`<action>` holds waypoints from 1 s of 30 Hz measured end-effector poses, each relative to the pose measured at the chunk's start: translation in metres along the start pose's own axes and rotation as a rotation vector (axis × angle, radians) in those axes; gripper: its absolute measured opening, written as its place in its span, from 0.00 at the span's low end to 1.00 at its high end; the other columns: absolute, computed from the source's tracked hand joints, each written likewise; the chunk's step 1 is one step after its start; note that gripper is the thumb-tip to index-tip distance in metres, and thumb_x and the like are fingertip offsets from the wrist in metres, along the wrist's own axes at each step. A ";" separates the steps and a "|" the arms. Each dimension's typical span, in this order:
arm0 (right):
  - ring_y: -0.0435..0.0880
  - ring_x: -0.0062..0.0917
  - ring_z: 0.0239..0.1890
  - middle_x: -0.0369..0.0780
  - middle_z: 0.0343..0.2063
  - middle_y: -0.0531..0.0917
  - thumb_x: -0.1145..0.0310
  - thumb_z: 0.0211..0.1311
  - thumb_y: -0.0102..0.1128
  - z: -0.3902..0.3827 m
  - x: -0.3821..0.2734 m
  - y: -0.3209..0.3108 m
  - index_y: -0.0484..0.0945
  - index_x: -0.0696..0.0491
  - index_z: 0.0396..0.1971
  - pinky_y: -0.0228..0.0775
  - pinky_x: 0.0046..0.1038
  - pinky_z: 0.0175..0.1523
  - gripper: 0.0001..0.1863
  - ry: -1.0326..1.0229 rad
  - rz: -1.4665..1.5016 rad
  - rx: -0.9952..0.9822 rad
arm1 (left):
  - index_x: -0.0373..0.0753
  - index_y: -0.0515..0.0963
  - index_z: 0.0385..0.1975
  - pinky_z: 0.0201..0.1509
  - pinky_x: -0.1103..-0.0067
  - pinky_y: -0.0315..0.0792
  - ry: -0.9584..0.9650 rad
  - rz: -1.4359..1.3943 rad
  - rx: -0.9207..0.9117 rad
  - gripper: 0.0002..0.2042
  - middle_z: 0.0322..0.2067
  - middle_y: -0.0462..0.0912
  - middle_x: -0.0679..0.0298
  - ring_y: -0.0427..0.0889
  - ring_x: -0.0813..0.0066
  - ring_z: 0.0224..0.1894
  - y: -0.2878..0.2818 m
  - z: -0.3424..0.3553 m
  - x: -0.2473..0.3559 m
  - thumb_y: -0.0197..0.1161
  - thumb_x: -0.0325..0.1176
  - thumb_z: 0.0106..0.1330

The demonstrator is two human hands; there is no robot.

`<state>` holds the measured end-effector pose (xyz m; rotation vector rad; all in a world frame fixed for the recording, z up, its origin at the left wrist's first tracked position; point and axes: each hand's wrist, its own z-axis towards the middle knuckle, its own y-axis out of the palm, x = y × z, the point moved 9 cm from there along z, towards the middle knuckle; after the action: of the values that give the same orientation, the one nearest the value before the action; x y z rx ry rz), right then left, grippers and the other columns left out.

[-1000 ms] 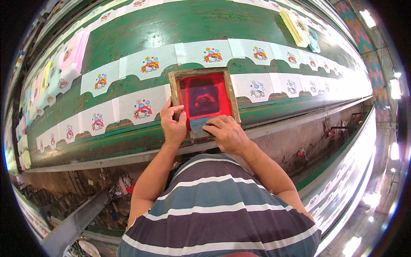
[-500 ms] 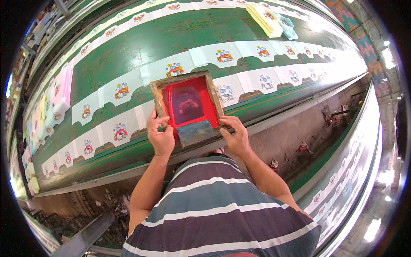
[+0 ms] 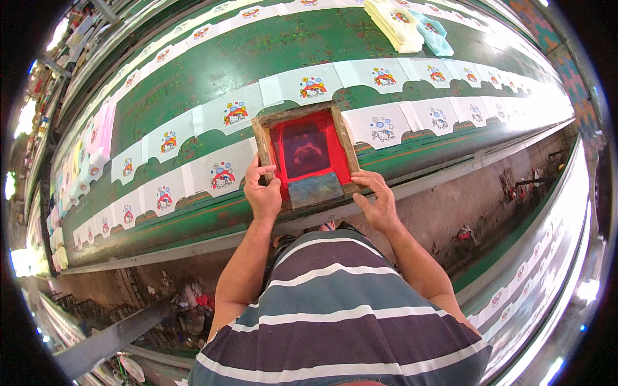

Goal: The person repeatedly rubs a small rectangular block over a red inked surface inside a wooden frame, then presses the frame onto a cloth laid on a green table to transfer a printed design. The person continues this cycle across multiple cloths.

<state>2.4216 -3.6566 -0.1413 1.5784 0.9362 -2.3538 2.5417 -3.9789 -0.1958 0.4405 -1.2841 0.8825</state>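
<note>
A wooden-framed printing screen (image 3: 343,138) lies over the near row of cloths at the table's near edge. Red ink rims its dark mesh window, and a smeared grey-blue panel fills the near end. My left hand (image 3: 262,192) is closed on the left side of the frame near its near corner. At the right near corner, my right hand (image 3: 375,196) grips the wood between thumb and fingers. Left of the frame lies a white cloth (image 3: 222,178) printed with a red rainbow picture. To its right, a cloth (image 3: 382,130) carries a blue-outlined picture without red. Whatever lies under the screen is hidden.
The long green table (image 3: 193,74) bears more rows of printed cloths. Folded yellow cloths (image 3: 394,27) and light-blue ones (image 3: 436,36) sit at the back. Pink cloths (image 3: 98,132) hang in a pile at left. Another table (image 3: 541,257) stands behind at right, across a littered aisle.
Both hands have carried the screen rightward along the row by about one cloth. A cloth with a red rainbow picture now shows where the screen was.
</note>
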 end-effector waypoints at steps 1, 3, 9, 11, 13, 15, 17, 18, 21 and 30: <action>0.82 0.46 0.75 0.48 0.67 0.89 0.75 0.66 0.79 0.001 0.001 -0.002 0.89 0.55 0.63 0.72 0.48 0.81 0.25 -0.010 0.012 -0.013 | 0.37 0.90 0.43 0.84 0.63 0.71 0.014 -0.020 0.007 0.14 0.79 0.79 0.39 0.80 0.48 0.80 0.001 0.000 0.001 0.68 0.14 0.59; 0.82 0.46 0.75 0.48 0.67 0.88 0.75 0.66 0.79 0.001 0.002 -0.006 0.89 0.55 0.63 0.72 0.48 0.81 0.25 -0.017 0.031 -0.045 | 0.36 0.90 0.42 0.84 0.64 0.71 -0.031 0.033 0.007 0.14 0.79 0.79 0.40 0.80 0.49 0.80 0.001 0.000 -0.005 0.68 0.14 0.59; 0.82 0.47 0.75 0.48 0.67 0.88 0.75 0.66 0.79 0.004 0.004 -0.009 0.89 0.56 0.63 0.72 0.48 0.81 0.25 -0.045 0.067 -0.087 | 0.36 0.89 0.44 0.83 0.66 0.72 -0.033 0.053 -0.019 0.14 0.81 0.78 0.40 0.80 0.52 0.80 -0.001 0.001 -0.017 0.69 0.14 0.60; 0.82 0.47 0.75 0.48 0.67 0.88 0.76 0.65 0.79 0.005 0.005 -0.010 0.90 0.56 0.63 0.72 0.48 0.81 0.25 -0.048 0.075 -0.097 | 0.35 0.89 0.45 0.82 0.66 0.72 -0.040 0.039 -0.028 0.15 0.81 0.77 0.40 0.80 0.54 0.80 -0.001 0.002 -0.021 0.69 0.13 0.60; 0.83 0.47 0.74 0.49 0.67 0.88 0.76 0.65 0.80 0.004 0.005 -0.014 0.90 0.56 0.62 0.73 0.48 0.80 0.24 -0.039 0.074 -0.104 | 0.35 0.89 0.46 0.82 0.66 0.72 -0.056 -0.008 -0.032 0.15 0.81 0.77 0.41 0.80 0.55 0.80 -0.001 0.002 -0.026 0.69 0.13 0.60; 0.84 0.47 0.72 0.49 0.66 0.89 0.77 0.65 0.80 0.004 0.004 -0.019 0.90 0.56 0.61 0.75 0.47 0.79 0.23 -0.031 0.034 -0.113 | 0.35 0.88 0.46 0.82 0.66 0.72 -0.056 -0.021 -0.038 0.16 0.82 0.77 0.42 0.80 0.56 0.80 -0.001 0.003 -0.029 0.69 0.13 0.60; 0.86 0.46 0.71 0.49 0.65 0.89 0.79 0.65 0.79 0.005 0.001 -0.026 0.90 0.56 0.61 0.77 0.46 0.77 0.23 -0.043 -0.019 -0.109 | 0.34 0.88 0.47 0.82 0.66 0.73 -0.041 -0.020 -0.043 0.16 0.82 0.77 0.43 0.80 0.57 0.80 -0.001 0.003 -0.029 0.69 0.13 0.60; 0.87 0.46 0.70 0.49 0.64 0.89 0.81 0.65 0.78 0.007 -0.001 -0.030 0.89 0.57 0.61 0.78 0.45 0.76 0.23 -0.054 -0.050 -0.101 | 0.34 0.88 0.47 0.82 0.66 0.73 -0.027 -0.010 -0.047 0.15 0.82 0.77 0.43 0.80 0.57 0.80 -0.001 0.003 -0.028 0.69 0.13 0.61; 0.88 0.46 0.68 0.49 0.63 0.90 0.83 0.65 0.76 0.012 -0.007 -0.036 0.89 0.57 0.60 0.79 0.44 0.74 0.23 -0.082 -0.098 -0.070 | 0.33 0.88 0.46 0.81 0.66 0.74 -0.039 0.020 -0.051 0.15 0.82 0.77 0.43 0.80 0.57 0.79 -0.002 0.002 -0.029 0.69 0.13 0.61; 0.89 0.48 0.63 0.46 0.59 0.90 0.76 0.59 0.82 0.023 -0.057 -0.002 0.91 0.53 0.53 0.83 0.50 0.70 0.21 -0.348 -0.202 -0.157 | 0.33 0.89 0.45 0.78 0.67 0.76 -0.061 0.019 -0.037 0.12 0.81 0.77 0.42 0.83 0.58 0.77 -0.004 0.001 -0.031 0.72 0.16 0.63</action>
<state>2.4272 -3.6800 -0.0849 1.0149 1.2053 -2.5013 2.5433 -3.9923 -0.2246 0.4293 -1.3607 0.8652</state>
